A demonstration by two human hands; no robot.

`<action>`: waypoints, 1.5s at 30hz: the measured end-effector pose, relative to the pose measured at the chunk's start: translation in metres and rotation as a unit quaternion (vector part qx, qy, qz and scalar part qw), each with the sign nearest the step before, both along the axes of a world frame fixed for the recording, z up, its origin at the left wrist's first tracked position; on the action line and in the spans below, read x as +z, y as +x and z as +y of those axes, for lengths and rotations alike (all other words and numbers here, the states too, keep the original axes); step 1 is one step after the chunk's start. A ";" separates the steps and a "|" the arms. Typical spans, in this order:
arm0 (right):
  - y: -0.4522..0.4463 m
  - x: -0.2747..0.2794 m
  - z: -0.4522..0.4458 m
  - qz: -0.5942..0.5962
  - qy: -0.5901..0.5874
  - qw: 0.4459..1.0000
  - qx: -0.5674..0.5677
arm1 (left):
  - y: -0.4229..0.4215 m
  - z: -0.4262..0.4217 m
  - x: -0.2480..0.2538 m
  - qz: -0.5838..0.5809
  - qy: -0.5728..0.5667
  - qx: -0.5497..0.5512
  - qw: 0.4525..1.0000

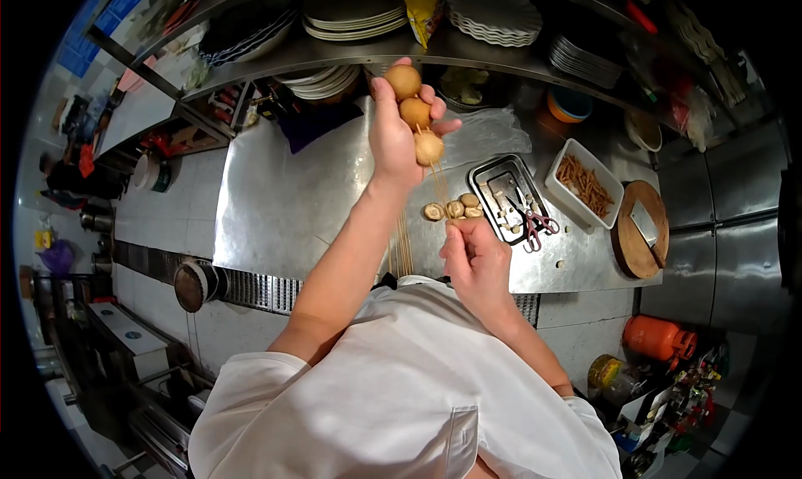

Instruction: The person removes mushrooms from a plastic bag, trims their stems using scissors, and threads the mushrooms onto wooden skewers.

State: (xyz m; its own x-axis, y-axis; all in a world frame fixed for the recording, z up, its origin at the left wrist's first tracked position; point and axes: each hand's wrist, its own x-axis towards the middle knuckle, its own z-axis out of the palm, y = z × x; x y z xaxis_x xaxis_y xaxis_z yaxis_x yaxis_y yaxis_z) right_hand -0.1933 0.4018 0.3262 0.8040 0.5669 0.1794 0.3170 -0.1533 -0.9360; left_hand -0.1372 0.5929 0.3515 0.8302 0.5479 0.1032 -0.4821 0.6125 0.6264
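Note:
My left hand (399,136) is stretched out over the steel table, its fingers closed around three round brown mushroom caps (415,112) lined up in a row. Thin bamboo skewers (439,182) run down from the lowest cap toward my body. Lower down, my right hand (478,263) pinches the near ends of these skewers between thumb and fingers. Several loose mushrooms (455,209) lie on the table just beyond my right hand, some with the underside up. More bamboo skewers (403,245) lie by the table's front edge, partly behind my left forearm.
Right of the mushrooms is a dark-rimmed metal tray (479,197) with cut stems and scissors (539,223). Beyond stand a white container (606,220) of brown strips and a round chopping board (626,241) with a cleaver (645,226). A plate-laden shelf (501,57) overhangs the back.

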 end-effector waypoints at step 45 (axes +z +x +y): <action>0.033 0.004 0.054 0.138 0.029 0.990 0.025 | 0.002 0.012 -0.023 0.030 -0.006 0.013 0.999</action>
